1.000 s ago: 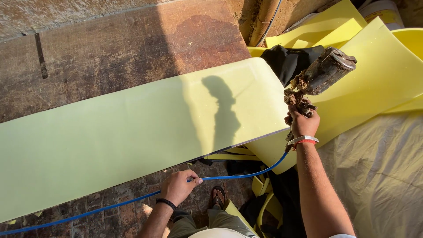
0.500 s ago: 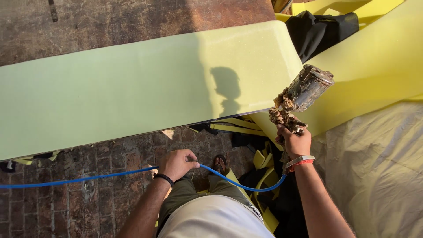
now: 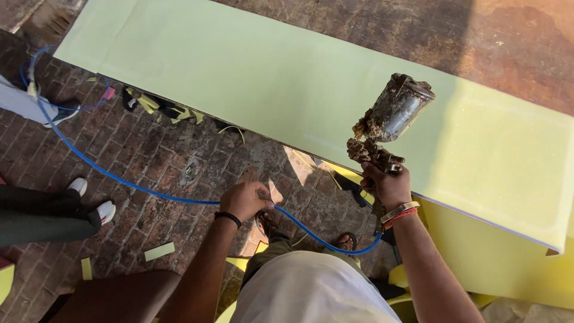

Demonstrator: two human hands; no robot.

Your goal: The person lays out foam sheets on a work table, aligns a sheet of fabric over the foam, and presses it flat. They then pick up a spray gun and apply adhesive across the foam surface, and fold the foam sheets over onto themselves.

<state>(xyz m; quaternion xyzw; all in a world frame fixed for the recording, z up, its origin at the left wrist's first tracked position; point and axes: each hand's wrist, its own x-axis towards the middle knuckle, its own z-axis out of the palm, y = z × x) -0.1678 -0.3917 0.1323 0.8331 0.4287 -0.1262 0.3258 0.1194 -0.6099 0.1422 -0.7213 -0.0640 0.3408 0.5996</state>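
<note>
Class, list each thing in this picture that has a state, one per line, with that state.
Spray gun: crusted, held up in right hand.
Blue hose: slack, gripped by left hand.
Foam sheet: lying flat, edge overhanging.
Foam offcuts: scattered on brick floor.

Single head cam, no 2nd view. Looks steeply down from above the foam sheet (image 3: 287, 90); sheet fills top of frame, brick floor (image 3: 179, 161) below it, hands at close range.

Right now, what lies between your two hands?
In the head view, the blue hose sags from the left hand to the spray gun in the right hand, over brick floor.
</note>
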